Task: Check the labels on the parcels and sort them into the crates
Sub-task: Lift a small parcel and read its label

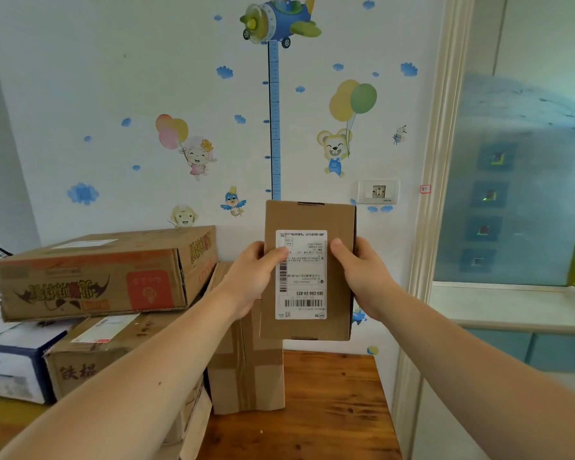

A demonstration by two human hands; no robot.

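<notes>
Boxes [90, 273] are crowding the table [332, 413] at left; bare wood is showing right. My left hand [251, 280] and right hand [362, 280] are clamping the parcel [339, 227] by its sides.

L hand [249, 280] + R hand [362, 277] grip small brown parcel [339, 224] upright, mid-air | white label [301, 273] faces cam, upside down | cardboard boxes [93, 270] stacked left | taped box [246, 370] on wooden table [329, 410] | wall w/ cartoon stickers [198, 157]

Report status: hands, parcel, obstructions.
Left hand, right hand grip small parcel by its sides, above the table. Label faces camera, upside down. Stacked boxes to the left, no crates in view.
</notes>
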